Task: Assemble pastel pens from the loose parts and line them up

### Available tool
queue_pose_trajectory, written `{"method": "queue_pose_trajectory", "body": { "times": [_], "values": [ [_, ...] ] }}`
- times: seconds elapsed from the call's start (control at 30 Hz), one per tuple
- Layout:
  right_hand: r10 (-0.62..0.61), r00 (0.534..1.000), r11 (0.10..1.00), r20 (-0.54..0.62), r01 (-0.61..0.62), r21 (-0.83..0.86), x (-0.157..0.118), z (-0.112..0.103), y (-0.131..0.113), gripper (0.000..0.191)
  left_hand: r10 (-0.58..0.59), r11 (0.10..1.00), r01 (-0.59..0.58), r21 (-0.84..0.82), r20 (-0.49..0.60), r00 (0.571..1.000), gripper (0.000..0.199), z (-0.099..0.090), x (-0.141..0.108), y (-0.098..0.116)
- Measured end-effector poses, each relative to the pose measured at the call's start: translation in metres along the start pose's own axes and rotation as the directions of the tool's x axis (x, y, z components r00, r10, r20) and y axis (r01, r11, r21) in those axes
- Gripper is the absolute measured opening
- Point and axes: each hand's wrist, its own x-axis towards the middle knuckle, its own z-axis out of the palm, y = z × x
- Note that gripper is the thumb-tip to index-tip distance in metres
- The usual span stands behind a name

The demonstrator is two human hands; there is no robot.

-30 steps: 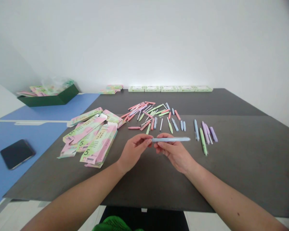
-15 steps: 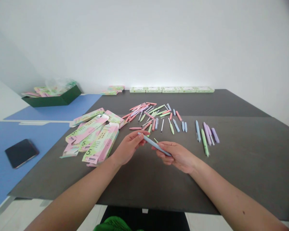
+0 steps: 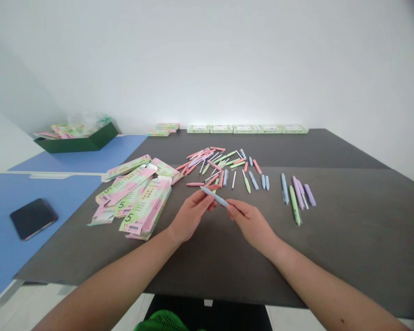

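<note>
Below frame centre, the slanting blue pen (image 3: 220, 200) is pinched near mid-length in the left grip (image 3: 190, 215) and at its lower-right end in the right grip (image 3: 251, 222).

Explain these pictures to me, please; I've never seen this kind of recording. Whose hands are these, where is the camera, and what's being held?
There is no machine here: these are a person's bare hands. All the pictures come from one camera worn on the person's head, looking forward and down. The left hand and right hand hold a blue pen between them, above a dark table. Beyond the hands lie scattered pen parts in several colours. To the left are flat boxes; farther left, a phone lies on a blue surface.
</note>
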Motion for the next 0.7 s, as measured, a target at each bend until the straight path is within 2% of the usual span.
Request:
{"method": "queue_pose_trajectory", "body": {
  "times": [0.07, 0.13, 0.2, 0.3, 0.37, 0.47, 0.6, 0.7],
  "values": [
    [-0.065, 0.998, 0.995, -0.020, 0.063, -0.073, -0.0013, -0.0013, -0.0019, 0.031, 0.027, 0.998, -0.026, 0.049, -0.029, 0.999, 0.023, -0.0003, -0.0012, 0.0012],
    [-0.133, 0.990, 0.970, -0.052, 0.120, -0.213, -0.0025, -0.0021, -0.0032, 0.028, 0.046, 0.994, -0.036, 0.099, -0.094, 0.995, 0.022, 0.0003, -0.0018, 0.0015],
    [-0.156, 0.986, 0.948, -0.055, 0.134, -0.288, -0.0032, -0.0022, -0.0033, 0.028, 0.048, 0.996, -0.041, 0.075, -0.098, 0.994, 0.022, 0.0009, -0.0017, 0.0014],
    [-0.107, 0.993, 0.969, -0.057, 0.091, -0.231, -0.0027, -0.0016, -0.0013, 0.028, 0.031, 0.999, -0.032, -0.029, -0.029, 0.999, 0.027, 0.0007, -0.0007, 0.0009],
    [-0.084, 0.995, 0.975, -0.060, 0.069, -0.213, -0.0019, -0.0010, 0.0005, 0.028, 0.014, 0.999, -0.015, -0.030, -0.044, 0.999, 0.026, -0.0004, 0.0004, 0.0002],
    [-0.110, 0.993, 0.957, -0.046, 0.093, -0.273, -0.0013, -0.0004, 0.0023, 0.027, -0.007, 1.000, 0.008, 0.004, -0.112, 0.994, 0.024, -0.0017, 0.0017, -0.0015],
    [-0.080, 0.994, 0.964, -0.074, 0.058, -0.260, -0.0012, -0.0006, 0.0036, 0.027, -0.015, 0.993, 0.014, -0.117, -0.014, 1.000, 0.025, -0.0023, 0.0022, -0.0032],
    [-0.074, 0.994, 0.965, -0.086, 0.049, -0.259, -0.0008, -0.0007, 0.0055, 0.028, -0.033, 0.998, 0.029, -0.063, -0.066, 0.997, 0.020, -0.0026, 0.0031, -0.0047]
  ]
}}
